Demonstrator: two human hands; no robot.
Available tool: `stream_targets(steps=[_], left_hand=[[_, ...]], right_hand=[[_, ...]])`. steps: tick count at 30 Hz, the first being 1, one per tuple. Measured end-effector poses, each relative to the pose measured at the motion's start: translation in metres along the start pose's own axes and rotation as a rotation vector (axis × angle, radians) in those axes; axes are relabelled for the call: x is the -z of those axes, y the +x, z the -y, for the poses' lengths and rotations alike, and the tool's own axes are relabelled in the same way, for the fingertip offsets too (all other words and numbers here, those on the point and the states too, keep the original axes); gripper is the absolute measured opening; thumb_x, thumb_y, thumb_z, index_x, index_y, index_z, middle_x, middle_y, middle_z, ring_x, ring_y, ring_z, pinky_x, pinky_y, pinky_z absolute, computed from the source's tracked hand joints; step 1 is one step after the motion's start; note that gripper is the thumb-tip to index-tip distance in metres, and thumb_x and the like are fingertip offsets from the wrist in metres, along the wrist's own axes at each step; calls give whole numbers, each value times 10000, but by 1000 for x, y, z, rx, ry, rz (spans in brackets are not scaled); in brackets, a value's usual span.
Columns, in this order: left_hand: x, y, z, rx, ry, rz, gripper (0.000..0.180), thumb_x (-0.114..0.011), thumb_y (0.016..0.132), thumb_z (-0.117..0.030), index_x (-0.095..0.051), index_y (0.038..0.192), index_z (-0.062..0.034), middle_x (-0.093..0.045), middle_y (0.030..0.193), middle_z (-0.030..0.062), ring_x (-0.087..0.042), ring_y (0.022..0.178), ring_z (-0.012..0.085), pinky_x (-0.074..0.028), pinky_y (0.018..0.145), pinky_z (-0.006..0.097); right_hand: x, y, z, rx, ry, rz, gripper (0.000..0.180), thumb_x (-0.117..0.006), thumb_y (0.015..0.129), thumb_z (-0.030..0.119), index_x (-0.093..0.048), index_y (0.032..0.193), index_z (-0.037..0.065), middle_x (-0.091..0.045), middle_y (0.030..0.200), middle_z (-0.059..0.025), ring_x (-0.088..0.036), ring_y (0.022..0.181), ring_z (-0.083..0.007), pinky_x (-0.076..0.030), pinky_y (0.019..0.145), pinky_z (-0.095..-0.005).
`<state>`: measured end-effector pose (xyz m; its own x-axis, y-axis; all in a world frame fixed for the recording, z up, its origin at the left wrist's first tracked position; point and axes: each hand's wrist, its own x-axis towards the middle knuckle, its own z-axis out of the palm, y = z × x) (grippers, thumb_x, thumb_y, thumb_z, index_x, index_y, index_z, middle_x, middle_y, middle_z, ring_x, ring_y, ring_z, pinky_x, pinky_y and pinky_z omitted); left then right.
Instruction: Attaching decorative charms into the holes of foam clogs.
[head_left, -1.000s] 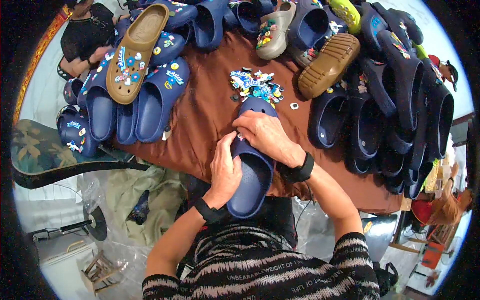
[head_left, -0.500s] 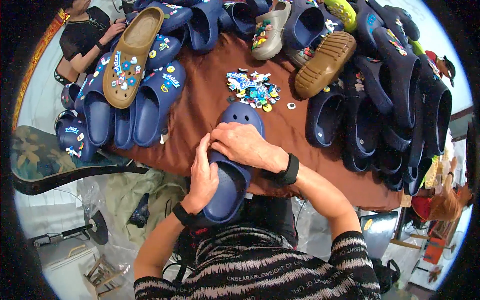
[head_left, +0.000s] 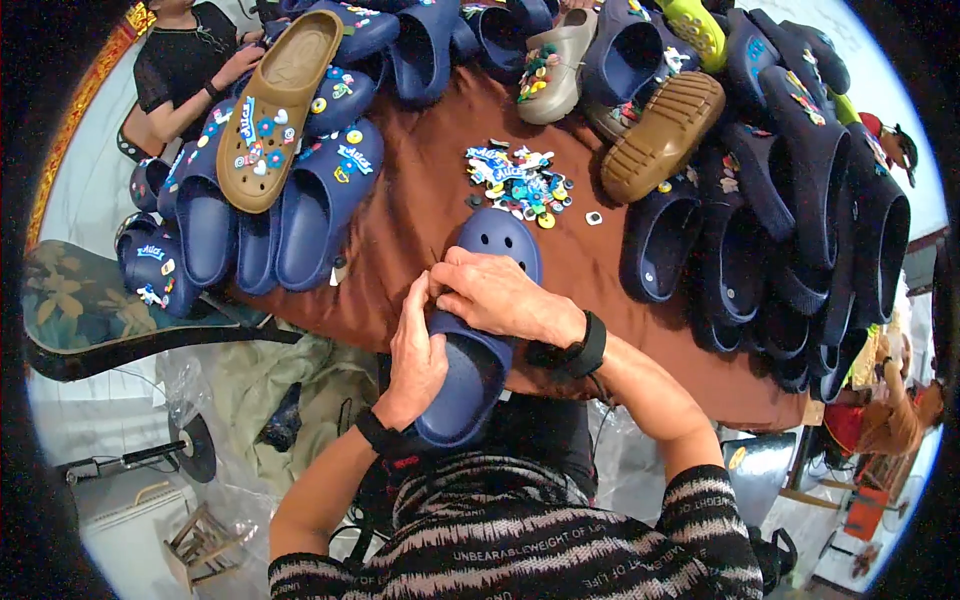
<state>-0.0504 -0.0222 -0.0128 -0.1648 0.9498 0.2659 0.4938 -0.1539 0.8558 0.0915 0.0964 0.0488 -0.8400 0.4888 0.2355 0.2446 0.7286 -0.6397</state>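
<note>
A navy blue clog (head_left: 463, 385) rests at the near edge of the table, its toe with round holes pointing away from me. My left hand (head_left: 413, 350) grips the left side of the clog, with its fingers reaching up to the strap area. Across the top of the clog lies my right hand (head_left: 500, 293), fingers curled and pinched together against the left fingertips. Whatever sits between those fingertips is hidden. Just beyond the toe is a heap of small colourful shoe charms (head_left: 520, 183).
Decorated navy clogs (head_left: 310, 230) and a brown clog (head_left: 262, 150) are piled at the left. More dark clogs (head_left: 735, 265) crowd the right, below an overturned brown clog (head_left: 665, 140). A beige clog (head_left: 550, 75) stands at the back. Another person (head_left: 190, 60) is at the far left.
The whole view has shifted slightly. Both hands stay on the clog, the right one still curled over its top; its fingers have moved only a little.
</note>
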Motion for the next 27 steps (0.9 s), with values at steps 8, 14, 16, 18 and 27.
stream_targets(steps=[8, 14, 16, 18, 27], left_hand=[[8, 9, -12, -104, 156, 57, 649, -452, 786, 120, -461, 1417, -31, -489, 1366, 231, -470, 1300, 424, -375, 1112, 462], [8, 16, -20, -62, 68, 57, 619, -445, 794, 143, -497, 1382, -41, -501, 1348, 215, -483, 1286, 417, -384, 1104, 454], [10, 19, -19, -43, 51, 29, 619, -448, 794, 147, -500, 1380, -43, -503, 1344, 211, -487, 1282, 416, -387, 1101, 453], [5, 23, -21, -26, 78, 38, 623, -459, 789, 158, -505, 1375, -48, -507, 1331, 204, -500, 1265, 412, -387, 1104, 445], [-13, 35, -25, -1, -18, 107, 642, -411, 794, 142, -457, 1410, -32, -467, 1373, 206, -453, 1332, 380, -330, 1155, 411]], right_hand=[[4, -15, -19, -24, 53, -222, 113, -631, 901, 150, -641, 926, 41, -597, 917, -183, -595, 897, -376, -495, 794, -462], [56, -11, -96, -250, -177, -551, 126, -670, 879, 145, -651, 927, 29, -616, 949, -193, -608, 902, -387, -486, 792, -468], [59, -9, -121, -373, -272, -412, 143, -655, 895, 166, -660, 978, 50, -616, 961, -189, -620, 945, -391, -494, 821, -481], [63, -7, -139, -448, -357, -401, 151, -645, 901, 167, -661, 1007, 60, -616, 974, -187, -624, 951, -392, -499, 832, -486], [82, 20, -207, -407, -342, -172, 351, -628, 842, 71, -682, 1185, 26, -684, 1142, -227, -625, 1095, -409, -481, 965, -462]])
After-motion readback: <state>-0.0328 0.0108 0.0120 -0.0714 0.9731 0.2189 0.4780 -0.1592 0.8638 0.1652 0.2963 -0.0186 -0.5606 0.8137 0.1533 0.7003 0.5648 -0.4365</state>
